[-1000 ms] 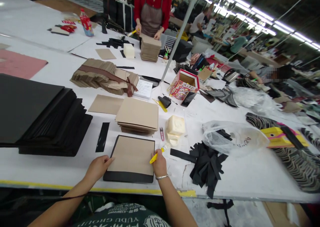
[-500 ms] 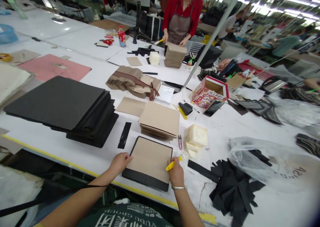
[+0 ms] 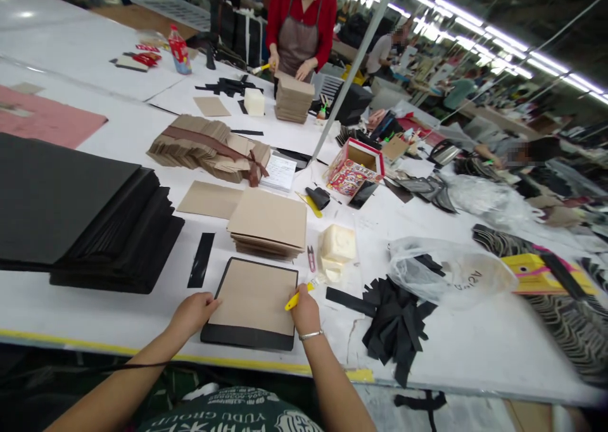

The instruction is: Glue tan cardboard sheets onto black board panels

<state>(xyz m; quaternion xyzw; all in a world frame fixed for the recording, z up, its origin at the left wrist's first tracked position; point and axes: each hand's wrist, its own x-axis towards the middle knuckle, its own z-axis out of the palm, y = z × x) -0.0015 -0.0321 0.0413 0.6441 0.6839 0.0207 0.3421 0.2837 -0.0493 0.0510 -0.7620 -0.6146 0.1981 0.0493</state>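
Okay, left hand (image 3: 194, 311) pinches the left edge of a black sheet (image 3: 249, 337), thumb and fingers close together. Right hand (image 3: 306, 311) is curled round a yellow-handled brush (image 3: 293, 300), bristles pointing away to the right; it sits against the sheet's right edge. Whether those fingertips also grip the sheet, I can't tell.

Black sheet lies on the white table (image 3: 142, 321) right in front of me, between my hands. On top of it, a tan board (image 3: 256, 296): thin black margin at the far edge and sides, wide black band along the near side.

Just beyond, a stack of tan boards (image 3: 268, 220); snips (image 3: 311, 258) just beside it on the right, then a pale blocky container (image 3: 338, 243). Single black strip (image 3: 201, 260) left of the sheet, big black stack (image 3: 71, 204) farther left. Right of my brush, a heap of black strips (image 3: 394, 324), clear plastic bag (image 3: 446, 270) behind it. Across the table, a co-worker in a red shirt (image 3: 325, 26) has a hand on another tan stack (image 3: 293, 99).
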